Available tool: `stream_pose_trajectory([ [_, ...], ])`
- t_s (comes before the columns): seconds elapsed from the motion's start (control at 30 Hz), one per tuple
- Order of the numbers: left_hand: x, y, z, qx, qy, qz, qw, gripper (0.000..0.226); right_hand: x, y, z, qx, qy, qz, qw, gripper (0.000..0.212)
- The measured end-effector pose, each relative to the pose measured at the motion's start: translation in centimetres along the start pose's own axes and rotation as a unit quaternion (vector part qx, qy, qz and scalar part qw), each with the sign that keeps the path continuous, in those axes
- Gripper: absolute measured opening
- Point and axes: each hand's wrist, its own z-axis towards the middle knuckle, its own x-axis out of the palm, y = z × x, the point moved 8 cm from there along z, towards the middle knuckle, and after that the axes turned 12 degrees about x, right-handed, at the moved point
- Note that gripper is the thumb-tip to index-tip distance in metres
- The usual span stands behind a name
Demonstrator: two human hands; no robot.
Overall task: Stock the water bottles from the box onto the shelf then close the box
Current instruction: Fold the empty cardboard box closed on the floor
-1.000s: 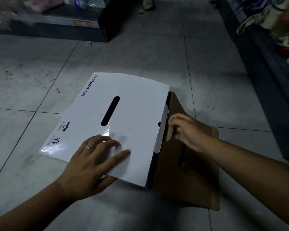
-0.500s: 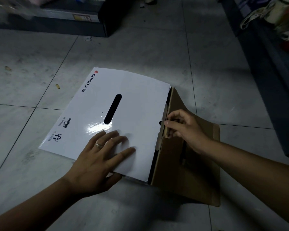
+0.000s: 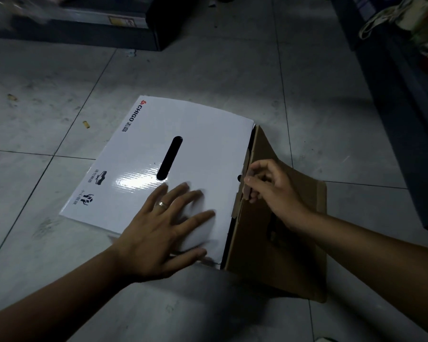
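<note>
The box [image 3: 139, 183] sits on the floor [image 3: 208, 70] right in front of me, near the dark shelf [image 3: 84, 30] up at the far left, and this head view is the only one I have.

My left hand [image 3: 163, 233] lies flat on the white flap [image 3: 208, 134], fingers straight and spread, gripping nothing. It presses down there so the flap stays level while the other side comes over. The handle slot [image 3: 169, 157] is just beyond my fingertips.

My right hand [image 3: 274, 191] is curled, its fingertips pinching the top edge of the brown flap [image 3: 282, 255] right at the seam. That flap stands tilted, leaning in toward the white one, and I hold it at the edge because that is where it has to meet and tuck.

There is a dark gap between the two flaps, so the box isn't closed yet. I can't see any bottles from here, so I judge this to be the closing step. Next, I reckon, the brown edge has to be guided in without buckling the card.
</note>
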Motion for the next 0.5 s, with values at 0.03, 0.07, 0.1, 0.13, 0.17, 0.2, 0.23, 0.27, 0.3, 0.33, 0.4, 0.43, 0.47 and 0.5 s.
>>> stream_pose_trajectory([
  [0.03,0.1,0.1,0.5,-0.002,0.005,-0.002,1.0,0.066,0.0,-0.2,-0.1,-0.001,-0.005,-0.004,1.0,0.022],
  [0.07,0.2,0.2,1.0,-0.004,0.008,-0.003,1.0,0.065,0.0,-0.3,-0.1,0.0,-0.009,-0.008,1.0,0.022],
  [0.1,0.3,0.4,1.6,-0.008,0.013,-0.005,1.0,0.064,0.1,-0.4,-0.2,-0.001,-0.011,-0.014,1.0,0.023],
  [0.13,0.4,0.6,2.2,-0.014,0.017,-0.006,1.0,0.065,0.2,-0.5,-0.2,-0.003,-0.014,-0.02,1.0,0.024],
  [0.17,0.5,0.8,2.8,-0.022,0.022,-0.007,1.0,0.067,0.3,-0.6,-0.3,-0.006,-0.017,-0.026,1.0,0.025],
  [0.2,0.6,1.0,3.3,-0.03,0.027,-0.006,0.999,0.069,0.3,-0.6,-0.2,-0.008,-0.019,-0.032,0.999,0.026],
  [0.23,0.8,1.0,3.7,-0.036,0.032,-0.005,0.999,0.071,0.3,-0.5,-0.2,-0.01,-0.02,-0.036,0.999,0.026],
  [0.27,1.0,1.1,4.0,-0.042,0.035,-0.005,0.998,0.074,0.2,-0.4,-0.2,-0.013,-0.02,-0.04,0.999,0.026],
  [0.3,1.1,1.1,4.2,-0.046,0.037,-0.005,0.998,0.076,0.1,-0.3,-0.2,-0.018,-0.02,-0.048,0.998,0.026],
  [0.33,1.2,1.1,4.2,-0.049,0.036,-0.006,0.998,0.077,0.1,-0.2,-0.2,-0.026,-0.022,-0.059,0.998,0.025],
  [0.4,1.1,1.1,4.2,-0.055,0.031,-0.011,0.998,0.08,0.0,-0.2,-0.2,-0.038,-0.025,-0.079,0.996,0.025],
  [0.43,1.0,1.1,4.2,-0.061,0.027,-0.014,0.998,0.082,0.0,-0.2,-0.1,-0.042,-0.029,-0.085,0.995,0.025],
  [0.47,0.9,1.0,4.4,-0.072,0.025,-0.015,0.997,0.084,0.0,-0.3,0.0,-0.046,-0.033,-0.09,0.994,0.026],
  [0.5,0.8,1.0,4.7,-0.088,0.024,-0.016,0.996,0.087,0.0,-0.3,0.1,-0.048,-0.038,-0.094,0.994,0.026],
])
